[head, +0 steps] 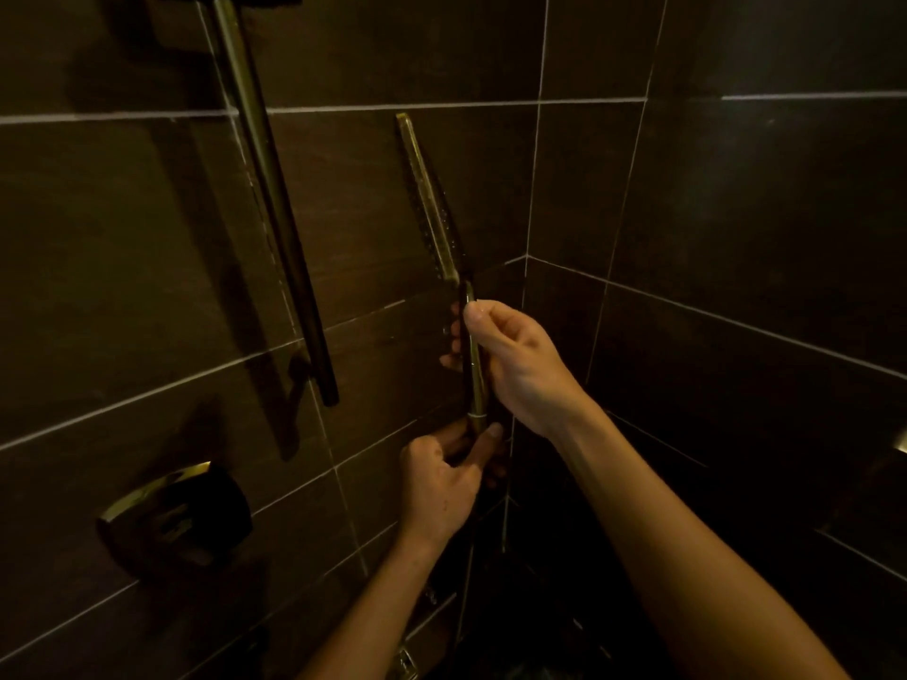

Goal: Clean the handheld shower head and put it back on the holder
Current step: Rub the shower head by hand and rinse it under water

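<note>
Holding the handheld shower head (431, 198) upright at the centre of the frame, I have both hands on its stem.

Head view:
- My right hand (515, 365) is curled round the middle of the handle (475, 380), with the thumb laid along it.
- My left hand (441, 483) pinches the lower end, just below a pale ring.
- The spray face rises up and to the left, close to the tiled wall (122, 238) near the corner and to the right of the slide rail (275, 238).
- Droplets appear to sit on the spray face.
- I cannot make out the holder in this dim light.

Hazards, as I judge them:
- Wet metal may slip through my fingers, and a drop would strike the tiles.
- Twisting at the ring could loosen the joint.
- Seating the head blind may leave it only half engaged.
- Tilting the top end could knock it against the wall.
</note>
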Available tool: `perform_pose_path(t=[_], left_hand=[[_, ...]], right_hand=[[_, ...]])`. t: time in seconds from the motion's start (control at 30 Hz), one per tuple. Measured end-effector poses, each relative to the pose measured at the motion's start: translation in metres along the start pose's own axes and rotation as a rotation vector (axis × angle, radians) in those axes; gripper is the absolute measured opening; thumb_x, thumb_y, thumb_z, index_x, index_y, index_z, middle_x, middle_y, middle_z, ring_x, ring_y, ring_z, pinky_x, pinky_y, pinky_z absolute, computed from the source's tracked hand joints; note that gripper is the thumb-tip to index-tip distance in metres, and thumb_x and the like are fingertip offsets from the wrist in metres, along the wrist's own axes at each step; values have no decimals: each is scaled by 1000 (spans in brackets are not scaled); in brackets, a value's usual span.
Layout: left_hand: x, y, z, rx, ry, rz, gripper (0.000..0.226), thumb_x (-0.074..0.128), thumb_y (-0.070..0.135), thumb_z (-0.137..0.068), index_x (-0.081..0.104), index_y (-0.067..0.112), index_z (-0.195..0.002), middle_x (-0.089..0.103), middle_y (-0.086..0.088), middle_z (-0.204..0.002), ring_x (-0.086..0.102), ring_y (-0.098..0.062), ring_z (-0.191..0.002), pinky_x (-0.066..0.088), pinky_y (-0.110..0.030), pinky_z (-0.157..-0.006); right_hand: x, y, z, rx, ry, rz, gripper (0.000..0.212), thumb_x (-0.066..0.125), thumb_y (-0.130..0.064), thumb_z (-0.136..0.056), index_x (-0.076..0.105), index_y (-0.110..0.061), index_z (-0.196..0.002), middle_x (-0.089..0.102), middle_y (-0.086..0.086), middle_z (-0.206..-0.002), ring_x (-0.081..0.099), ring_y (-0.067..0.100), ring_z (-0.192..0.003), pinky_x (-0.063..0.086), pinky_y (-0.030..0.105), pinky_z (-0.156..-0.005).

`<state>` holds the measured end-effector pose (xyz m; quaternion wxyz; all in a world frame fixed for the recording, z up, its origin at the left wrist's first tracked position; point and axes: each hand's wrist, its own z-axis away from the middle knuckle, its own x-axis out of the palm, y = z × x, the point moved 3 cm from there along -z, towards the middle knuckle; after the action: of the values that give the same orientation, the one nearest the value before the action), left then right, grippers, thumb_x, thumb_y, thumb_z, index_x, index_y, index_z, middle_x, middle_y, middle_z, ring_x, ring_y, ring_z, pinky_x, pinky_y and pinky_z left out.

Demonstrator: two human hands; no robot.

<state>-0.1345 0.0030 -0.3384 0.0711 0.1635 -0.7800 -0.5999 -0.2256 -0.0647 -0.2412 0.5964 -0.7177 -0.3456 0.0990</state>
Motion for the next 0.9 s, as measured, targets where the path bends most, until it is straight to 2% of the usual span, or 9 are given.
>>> perform_pose_path(t=[0.1,0.2,0.33,0.47,0.6,0.73,0.83,0.9], left_hand=[[-4,-3,1,-13,40,7,9,73,19,-88,76,13,-82,77,1,-73,75,-15,-66,57,-24,-59],[-7,-6,3,-23,48,25,7,73,16,-87,76,13,-81,77,2,-72,75,-14,-66,56,-21,-59],[-7,-4,1,-36,58,77,6,73,13,-86,76,8,-84,78,-3,-75,76,-18,-68,60,-25,-63],[-8,-5,2,-70,54,138,2,74,14,-85,74,16,-83,78,-7,-79,75,-26,-72,62,-41,-68],[-8,-8,4,-75,41,110,5,74,18,-85,74,14,-86,76,-8,-80,74,-26,-70,61,-40,-67],[-9,-6,4,-53,39,91,14,72,33,-81,75,19,-85,75,-9,-75,71,-21,-63,59,-31,-62],[-14,-4,2,-58,36,85,8,72,27,-85,75,19,-85,76,-7,-77,73,-22,-67,60,-31,-65],[-17,0,1,-43,28,82,6,72,24,-87,74,20,-83,77,-4,-77,74,-22,-69,61,-32,-64]], right_hand=[[4,0,-2,-2,10,69,31,64,-33,-88,57,-12,-109,58,1,-96,63,12,-87,58,34,-85],[8,2,-3,-14,27,124,27,66,-28,-90,52,-12,-107,60,4,-99,68,15,-89,60,39,-90],[11,-1,-6,-83,59,215,22,68,-26,-92,53,-14,-102,74,0,-92,73,29,-106,52,54,-105],[15,2,-8,-146,111,203,21,70,-20,-94,52,-13,-101,74,7,-98,74,31,-107,51,60,-104],[18,6,-3,-193,167,123,20,67,-10,-96,49,-9,-106,71,21,-107,74,35,-104,57,55,-97],[25,9,-2,-281,253,211,21,63,-11,-99,47,-8,-110,73,22,-105,77,29,-96,63,47,-88],[25,6,-3,-210,176,209,21,52,-22,-105,47,-7,-119,75,18,-108,76,22,-86,62,35,-80],[23,4,-5,-97,89,78,33,36,-33,-109,55,-11,-125,77,12,-109,72,16,-83,59,30,-79]])
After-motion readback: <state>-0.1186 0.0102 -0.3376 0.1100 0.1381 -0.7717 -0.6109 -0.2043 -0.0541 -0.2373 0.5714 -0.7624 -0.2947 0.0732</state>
